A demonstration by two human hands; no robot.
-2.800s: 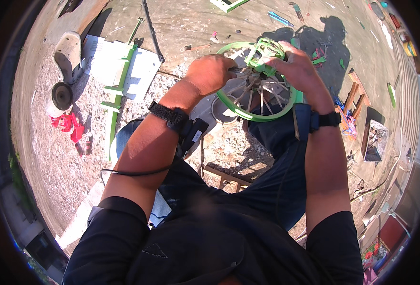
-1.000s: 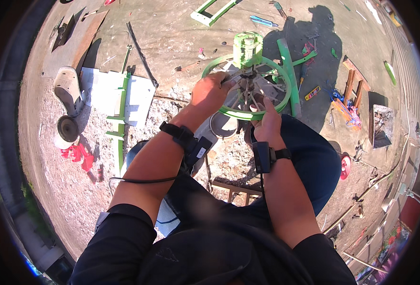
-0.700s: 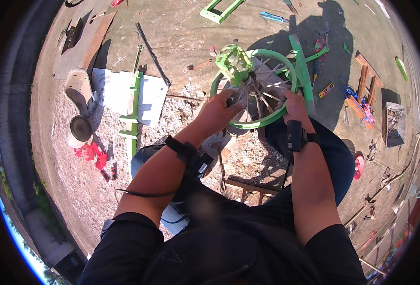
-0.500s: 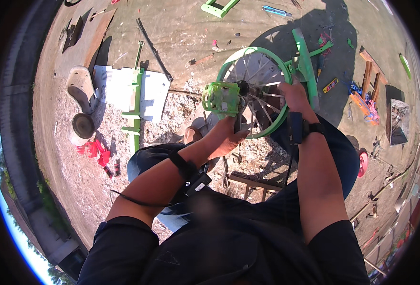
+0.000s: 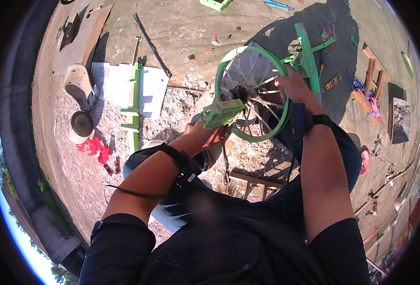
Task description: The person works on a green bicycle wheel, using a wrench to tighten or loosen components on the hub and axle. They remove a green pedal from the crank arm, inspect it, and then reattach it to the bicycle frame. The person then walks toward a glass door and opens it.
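Observation:
A green-rimmed spoked wheel (image 5: 261,138) stands tilted in front of me, its dark hub (image 5: 239,93) at the middle. My right hand (image 5: 293,86) is closed round the right side of the rim. On the wheel's near left side is a green pedal (image 5: 222,114). My left hand (image 5: 210,135) grips this pedal from below; the pedal hides part of the fingers. A green metal frame (image 5: 308,61) with a thick tube lies just right of the wheel, close to my right hand.
Left of the wheel, a long green metal bar (image 5: 134,90) lies over white boards (image 5: 154,88). A beige seat (image 5: 78,83), a round can (image 5: 82,126) and red parts (image 5: 98,148) sit further left. Wooden pieces (image 5: 372,71) and a metal tray (image 5: 400,121) lie right.
The pedal has tilted and moved slightly down, and my left hand has shifted left and lower with it. My right hand has moved up a little along the rim.

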